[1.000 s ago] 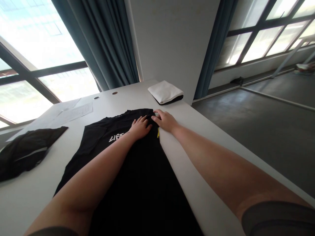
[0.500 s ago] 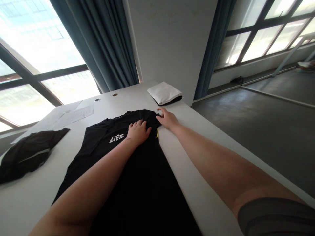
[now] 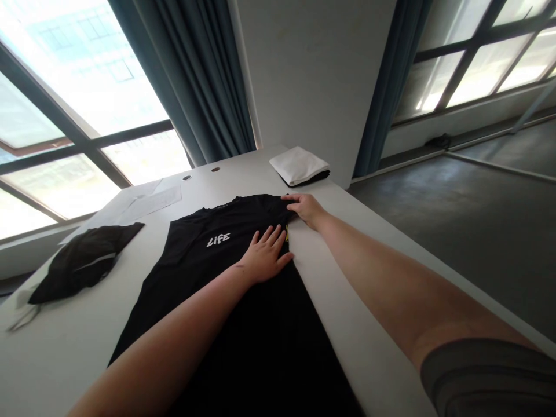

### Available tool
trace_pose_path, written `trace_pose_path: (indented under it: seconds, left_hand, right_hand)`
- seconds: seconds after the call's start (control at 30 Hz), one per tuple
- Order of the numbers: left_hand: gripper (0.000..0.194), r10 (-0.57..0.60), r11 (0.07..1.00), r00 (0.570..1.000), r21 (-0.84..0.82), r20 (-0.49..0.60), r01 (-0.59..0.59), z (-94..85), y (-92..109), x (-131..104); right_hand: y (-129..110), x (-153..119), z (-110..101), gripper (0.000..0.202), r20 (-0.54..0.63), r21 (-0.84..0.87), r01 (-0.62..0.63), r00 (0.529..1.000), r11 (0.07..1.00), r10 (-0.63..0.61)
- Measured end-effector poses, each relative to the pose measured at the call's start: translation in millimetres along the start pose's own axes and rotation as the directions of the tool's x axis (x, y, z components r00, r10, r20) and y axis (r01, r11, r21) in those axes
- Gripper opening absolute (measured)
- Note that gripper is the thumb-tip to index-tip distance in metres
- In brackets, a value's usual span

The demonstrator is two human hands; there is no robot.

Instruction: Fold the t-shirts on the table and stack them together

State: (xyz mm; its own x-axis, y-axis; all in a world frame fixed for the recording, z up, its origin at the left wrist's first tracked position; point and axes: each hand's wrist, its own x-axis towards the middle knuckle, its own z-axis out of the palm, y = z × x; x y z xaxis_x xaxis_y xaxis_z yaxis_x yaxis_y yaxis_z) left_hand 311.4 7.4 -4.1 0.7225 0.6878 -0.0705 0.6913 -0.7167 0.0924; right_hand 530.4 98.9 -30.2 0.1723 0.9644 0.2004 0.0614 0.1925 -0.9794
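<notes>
Head view: left hand [image 3: 266, 255] lies open, fingers spread, on the black shirt [image 3: 264, 330]; right hand [image 3: 307, 209] touches its one o'clock corner, though I cannot tell whether it grips.

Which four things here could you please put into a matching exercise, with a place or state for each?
1. Left hand
2. Right hand
3. White cloth
4. Papers

A. Folded, near the table's far end
B. At the shirt's far right corner
C. Flat, near the left window
D. Spread palm down on the shirt

Pairs: 1-D, 2-B, 3-A, 4-C
</notes>
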Motion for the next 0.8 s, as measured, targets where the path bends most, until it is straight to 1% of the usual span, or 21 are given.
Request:
trace_pose_path:
  seconds: [0.07,0.13,0.2,0.33,0.4,0.47,0.6,0.7,0.8]
  left_hand:
    - [0.072,0.036,0.999,0.999,-0.024,-0.001,-0.036,0.2,-2.6,0.6]
    - [0.071,0.065,0.997,0.998,-0.047,0.001,-0.064,2.0,-5.3,1.2]
    - [0.071,0.061,0.996,0.998,-0.066,-0.008,-0.062,5.3,-6.9,2.2]
    - [0.073,-0.057,0.995,0.995,-0.086,-0.082,0.05,15.2,-2.2,4.4]
    - [0.075,-0.064,0.995,0.993,-0.085,-0.104,0.056,19.0,3.4,4.7]
    - [0.077,-0.028,0.996,0.994,-0.084,-0.107,0.019,20.5,9.2,3.7]
    - [0.078,0.04,0.996,0.995,-0.081,-0.089,-0.047,18.8,14.6,0.4]
    - [0.076,0.097,0.991,0.99,-0.085,-0.098,-0.106,17.1,9.8,0.9]
    - [0.071,0.157,0.977,0.982,-0.129,-0.101,-0.17,14.6,0.3,3.8]
  right_hand:
    - [0.4,0.6,1.6,0.046,0.001,0.069,-0.079,0.997,0.994,0.079]
    - [0.6,1.4,3.4,0.049,-0.013,0.07,-0.09,0.996,0.993,0.092]
    - [0.8,3.0,5.1,0.049,-0.033,0.028,-0.04,0.999,0.999,0.041]
    - [-0.1,5.8,6.3,0.051,-0.048,-0.092,0.104,0.993,0.99,-0.109]
    - [-1.6,5.8,5.3,0.049,-0.049,-0.128,0.161,0.984,0.979,-0.169]
    - [-3.5,4.9,3.8,0.048,-0.06,-0.152,0.18,0.98,0.972,-0.191]
    - [-6.1,2.8,1.5,0.05,-0.088,-0.192,0.143,0.983,0.971,-0.162]
    - [-6.4,2.1,1.4,0.052,-0.1,-0.2,0.103,0.987,0.974,-0.125]
    - [-5.0,2.0,2.2,0.052,-0.101,-0.167,0.092,0.989,0.982,-0.11]
